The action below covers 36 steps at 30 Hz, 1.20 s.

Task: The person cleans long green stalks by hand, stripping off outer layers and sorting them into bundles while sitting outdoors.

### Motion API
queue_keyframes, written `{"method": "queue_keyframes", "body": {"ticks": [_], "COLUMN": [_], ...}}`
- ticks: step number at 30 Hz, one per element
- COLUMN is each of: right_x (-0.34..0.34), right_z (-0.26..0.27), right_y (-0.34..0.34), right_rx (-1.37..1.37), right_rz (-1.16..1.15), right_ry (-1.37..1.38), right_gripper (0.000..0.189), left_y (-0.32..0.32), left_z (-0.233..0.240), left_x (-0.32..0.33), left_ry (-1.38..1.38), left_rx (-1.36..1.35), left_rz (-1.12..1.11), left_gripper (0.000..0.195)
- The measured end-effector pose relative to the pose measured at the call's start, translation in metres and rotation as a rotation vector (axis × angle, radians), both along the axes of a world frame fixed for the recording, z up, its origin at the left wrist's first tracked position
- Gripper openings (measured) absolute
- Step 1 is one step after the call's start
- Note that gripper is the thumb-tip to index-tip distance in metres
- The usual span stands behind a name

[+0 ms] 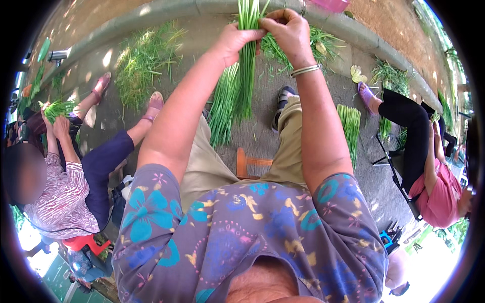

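Note:
My left hand (237, 43) is wrapped around a bundle of long, thin green stalks like chives (248, 75), pale at the upper end. At the bundle's right edge, the thumb and forefinger of my right hand (291, 36) pinch together at the stalks; what exactly lies between the fingertips is hidden. A metal bangle (305, 70) circles my right wrist. Beneath the held bundle, a second pile of green stalks (223, 110) lies on the ground between my feet. To the right of my right leg is another neat bundle (348, 128).
Loose green trimmings (146, 64) lie at the left, with more trimmings (278, 53) beyond my hands near a concrete kerb (216, 7). An orange stool (242, 163) shows between my legs. One person (64, 197) sits at left holding greens; another (435, 189) sits at right.

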State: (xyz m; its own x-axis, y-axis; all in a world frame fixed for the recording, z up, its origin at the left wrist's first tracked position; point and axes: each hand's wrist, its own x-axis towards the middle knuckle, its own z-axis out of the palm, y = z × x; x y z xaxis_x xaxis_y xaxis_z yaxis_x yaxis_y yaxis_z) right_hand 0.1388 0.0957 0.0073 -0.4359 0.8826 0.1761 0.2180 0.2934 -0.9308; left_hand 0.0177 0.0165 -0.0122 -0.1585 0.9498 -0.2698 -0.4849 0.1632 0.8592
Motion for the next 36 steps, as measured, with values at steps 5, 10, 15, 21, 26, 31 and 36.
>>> {"method": "queue_keyframes", "body": {"ticks": [5, 10, 15, 21, 26, 31, 36], "right_x": [0.002, 0.006, 0.012, 0.021, 0.025, 0.031, 0.035], "right_z": [0.007, 0.005, 0.000, 0.000, 0.005, 0.010, 0.013], "right_y": [0.003, 0.004, 0.007, 0.010, 0.014, 0.011, 0.014], "right_rx": [-0.171, -0.207, -0.245, -0.269, -0.308, -0.324, -0.237], "right_rz": [0.002, 0.057, 0.147, 0.113, 0.083, 0.040, 0.046], "right_ry": [0.122, 0.088, 0.050, 0.068, 0.052, 0.137, 0.316], "right_gripper": [0.011, 0.010, 0.016, 0.015, 0.017, 0.016, 0.013], "left_y": [0.004, 0.004, 0.000, -0.009, -0.018, -0.022, -0.029], "left_z": [-0.008, -0.002, 0.012, 0.012, 0.007, 0.001, -0.013], "left_x": [-0.027, -0.055, -0.067, -0.106, -0.133, -0.152, -0.179], "left_ry": [-0.151, -0.325, -0.428, -0.518, -0.523, -0.560, -0.646], "left_rx": [0.000, 0.036, 0.032, 0.188, 0.244, 0.188, 0.233], "left_rz": [-0.053, 0.158, 0.315, 0.397, 0.582, 0.826, 0.946], "left_gripper": [0.020, 0.015, 0.017, 0.013, 0.016, 0.013, 0.018]}}
